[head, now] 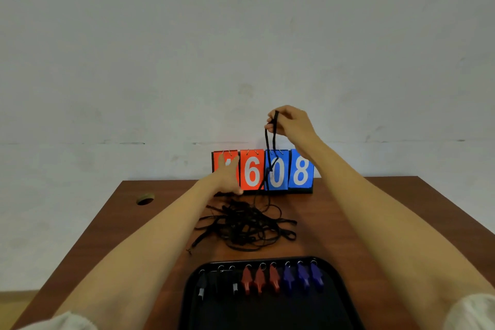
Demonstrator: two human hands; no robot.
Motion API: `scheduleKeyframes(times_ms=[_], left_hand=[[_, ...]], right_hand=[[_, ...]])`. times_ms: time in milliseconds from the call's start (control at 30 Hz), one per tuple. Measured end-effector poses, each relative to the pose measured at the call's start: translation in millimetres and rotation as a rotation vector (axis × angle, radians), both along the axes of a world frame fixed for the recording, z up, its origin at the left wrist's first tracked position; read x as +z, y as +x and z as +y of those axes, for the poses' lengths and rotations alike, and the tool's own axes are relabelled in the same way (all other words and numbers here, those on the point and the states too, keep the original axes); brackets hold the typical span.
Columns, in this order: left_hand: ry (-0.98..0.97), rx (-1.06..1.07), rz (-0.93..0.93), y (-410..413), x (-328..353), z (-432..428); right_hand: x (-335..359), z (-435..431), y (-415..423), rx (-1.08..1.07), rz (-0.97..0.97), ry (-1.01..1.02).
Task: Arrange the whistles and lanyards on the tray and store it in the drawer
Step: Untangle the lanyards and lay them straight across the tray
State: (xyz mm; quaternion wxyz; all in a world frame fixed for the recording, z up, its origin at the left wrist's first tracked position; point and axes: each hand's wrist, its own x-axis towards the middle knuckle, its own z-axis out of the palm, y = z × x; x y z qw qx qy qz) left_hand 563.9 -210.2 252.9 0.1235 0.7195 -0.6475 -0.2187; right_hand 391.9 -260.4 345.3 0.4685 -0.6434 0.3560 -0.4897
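Aloft, the right hand [290,126] pinches one thin black lanyard [267,142], hanging doubled. Beside the tangled pile [249,225], the left hand [227,175] spreads open.

Looked forward and down from head height, wide-angle, across the surface [375,211] to the wall [241,35] behind the fingers [271,118]; sat closest to the tray [267,315], nearer than the fingers.

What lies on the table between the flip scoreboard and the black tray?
In the head view, a tangled pile of black lanyards lies there on the table. The right hand holds one lanyard raised above it.
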Motion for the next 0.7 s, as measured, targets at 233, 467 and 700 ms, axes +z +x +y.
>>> scheduleKeyframes(times_ms=[233,467,700], left_hand=[[-0.274,-0.038,0.558,-47,33,-1],[-0.223,0.058,0.195,-32,5,15],[-0.397,0.116,0.216,-22,29,43]], right_hand=[[6,14,-5,0.175,-0.179,0.03],[15,8,-26,0.021,-0.374,0.031],[-8,17,-42,-0.061,0.206,0.084]])
